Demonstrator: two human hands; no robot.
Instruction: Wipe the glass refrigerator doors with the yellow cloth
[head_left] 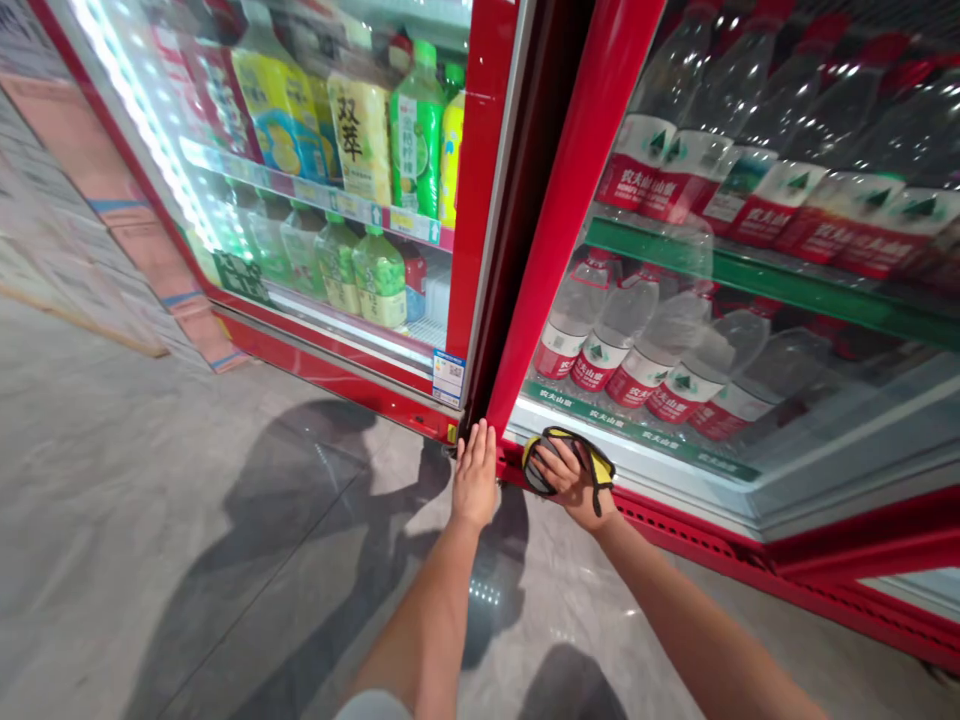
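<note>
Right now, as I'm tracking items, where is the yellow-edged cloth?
In the head view, below and right of centre, the yellow-edged cloth is in the right hand, at the right fridge's red bottom frame.

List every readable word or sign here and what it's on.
"双萃": cream-coloured bottle.
"农夫山泉": red-and-white bottle labels.
"农夫山泉", repeated: green strip below the lower bottles.
Too small or blurred: lime-green bottle's label, shelf tags, blue-and-white sticker.
</note>
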